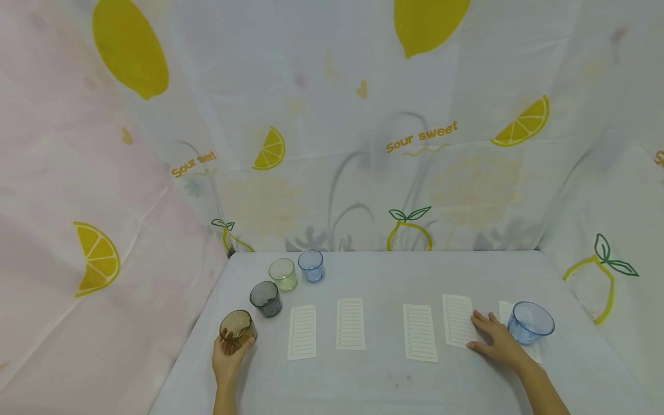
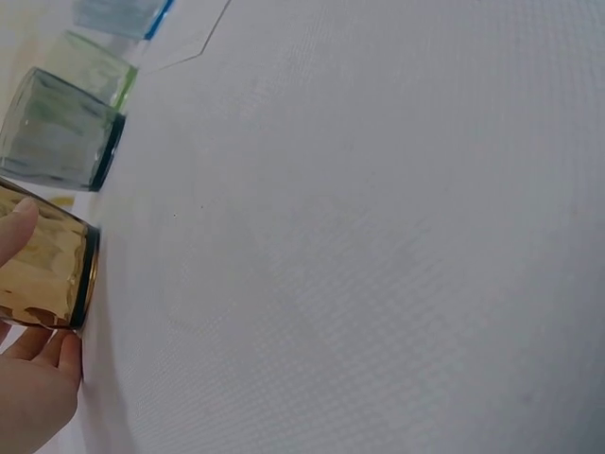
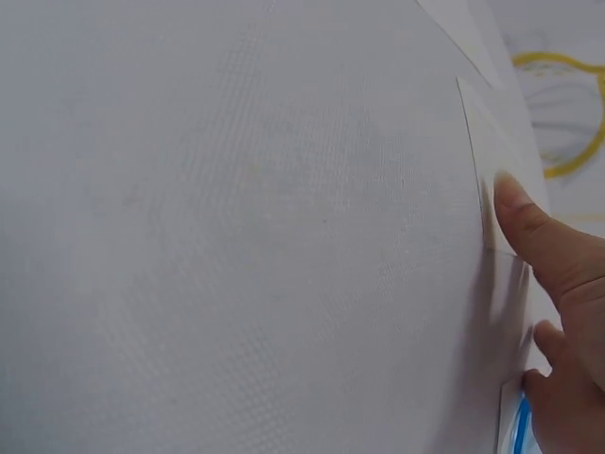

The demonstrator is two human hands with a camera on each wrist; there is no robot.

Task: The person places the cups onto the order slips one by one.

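My left hand (image 1: 228, 360) grips an amber glass (image 1: 238, 328) near the left edge of the table, thumb on one side and fingers on the other. The left wrist view shows the thumb across the amber glass's wall (image 2: 47, 270) and the other fingertips by its base. At the right, my right hand (image 1: 498, 343) lies low with its fingers spread, fingertips at the right edge of a lined paper slip (image 1: 458, 323). Its thumb (image 3: 515, 203) overlaps that slip in the right wrist view. Just right of this hand, a clear blue glass (image 1: 530, 324) stands over another paper slip (image 1: 505, 309).
Beyond the amber glass, a grey glass (image 1: 266, 300), a green glass (image 1: 283, 275) and a smaller-looking blue glass (image 1: 311, 266) form a slanting row. Three more lined slips lie between the hands, including the leftmost slip (image 1: 302, 333). Lemon-printed cloth (image 1: 337, 190) hangs around the table (image 1: 363, 380).
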